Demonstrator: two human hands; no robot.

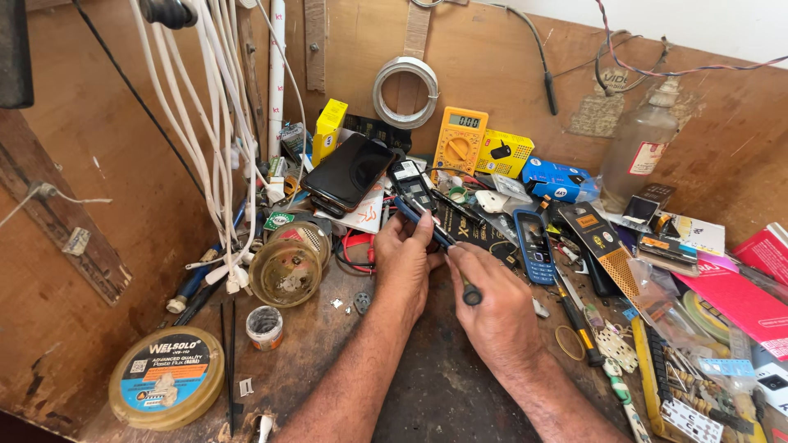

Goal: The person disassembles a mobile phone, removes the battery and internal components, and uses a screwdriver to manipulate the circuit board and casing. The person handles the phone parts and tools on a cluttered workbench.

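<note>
Over scuffed wooden bench (394,385): my left hand (404,261) grips a slim blue phone (413,212); right hand (492,308) fisted round a black-handled screwdriver (469,291), tip on phone.

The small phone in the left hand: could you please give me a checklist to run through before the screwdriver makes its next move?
1. Left hand has the small phone gripped: ok, fingers wrap its lower end.
2. Right hand holds the screwdriver: ok, black handle sits between thumb and fingers.
3. Screwdriver tip seated on the phone: cannot tell, the tip is hidden by the fingers.
4. Phone clear of the smartphone behind it: ok, they lie apart.
5. Space under the hands on the workbench: ok, only small loose parts lie nearby.
6. Blue keypad phone out of the right hand's way: ok, it lies beside it, untouched.
</note>
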